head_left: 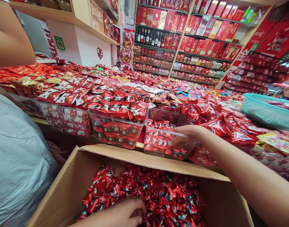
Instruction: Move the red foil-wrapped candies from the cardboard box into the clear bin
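In the head view, a cardboard box [156,157] stands close to me, filled with red-wrapped candies [168,192]. My left hand [131,209] is down in the box among these candies, its fingers curled; what lies under them is hidden. My right hand [189,134] reaches over the box to a clear plastic bin [168,153], partly filled with small red-wrapped candies [158,140]. Its fingers are apart at the right part of this bin, and I see nothing held in them.
Beside that bin stands another clear bin [116,135] heaped with red packets. More packets cover the counter behind. A turquoise basket [267,110] sits at the right. Another person's grey-blue clothing [17,157] is close on the left. Shelves [172,53] with bottles and red boxes rise behind.
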`<action>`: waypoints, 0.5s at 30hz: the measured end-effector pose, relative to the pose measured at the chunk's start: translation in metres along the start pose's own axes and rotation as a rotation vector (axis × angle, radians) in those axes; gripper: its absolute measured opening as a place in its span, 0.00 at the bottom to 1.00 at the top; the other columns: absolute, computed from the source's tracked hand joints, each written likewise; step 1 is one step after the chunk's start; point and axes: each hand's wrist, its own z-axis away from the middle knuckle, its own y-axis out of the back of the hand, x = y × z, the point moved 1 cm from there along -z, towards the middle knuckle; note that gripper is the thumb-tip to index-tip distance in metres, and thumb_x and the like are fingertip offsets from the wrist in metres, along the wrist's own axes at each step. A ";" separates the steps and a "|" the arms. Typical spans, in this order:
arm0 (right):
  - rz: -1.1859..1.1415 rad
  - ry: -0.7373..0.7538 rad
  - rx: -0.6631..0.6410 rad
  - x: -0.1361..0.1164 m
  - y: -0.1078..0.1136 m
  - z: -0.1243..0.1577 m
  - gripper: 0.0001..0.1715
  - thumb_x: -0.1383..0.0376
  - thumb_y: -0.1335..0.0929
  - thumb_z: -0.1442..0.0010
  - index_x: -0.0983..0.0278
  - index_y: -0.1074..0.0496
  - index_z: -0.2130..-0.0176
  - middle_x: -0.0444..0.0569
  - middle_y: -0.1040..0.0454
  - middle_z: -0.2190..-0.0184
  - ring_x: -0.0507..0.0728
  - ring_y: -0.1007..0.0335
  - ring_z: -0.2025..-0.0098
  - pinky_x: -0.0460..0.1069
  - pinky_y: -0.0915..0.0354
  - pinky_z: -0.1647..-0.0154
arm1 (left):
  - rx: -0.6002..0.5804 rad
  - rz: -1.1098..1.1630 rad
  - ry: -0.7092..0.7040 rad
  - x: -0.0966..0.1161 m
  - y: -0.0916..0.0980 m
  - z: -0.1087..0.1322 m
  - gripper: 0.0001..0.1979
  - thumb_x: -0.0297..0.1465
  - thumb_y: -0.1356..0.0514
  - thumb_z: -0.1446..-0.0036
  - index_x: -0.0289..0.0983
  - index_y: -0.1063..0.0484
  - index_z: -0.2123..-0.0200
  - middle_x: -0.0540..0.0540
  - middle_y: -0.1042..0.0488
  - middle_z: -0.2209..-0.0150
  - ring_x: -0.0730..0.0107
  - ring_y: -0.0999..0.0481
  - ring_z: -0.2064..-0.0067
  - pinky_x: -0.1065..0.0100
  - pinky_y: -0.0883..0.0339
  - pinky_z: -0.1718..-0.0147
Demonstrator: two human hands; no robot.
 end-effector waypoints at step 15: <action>0.015 0.014 -0.111 -0.004 0.000 0.003 0.22 0.49 0.33 0.60 0.66 0.28 0.77 0.51 0.27 0.76 0.55 0.32 0.74 0.46 0.38 0.78 | -0.059 -0.586 -0.155 -0.038 -0.035 -0.009 0.08 0.30 0.46 0.52 0.37 0.29 0.70 0.43 0.29 0.69 0.61 0.30 0.68 0.67 0.36 0.71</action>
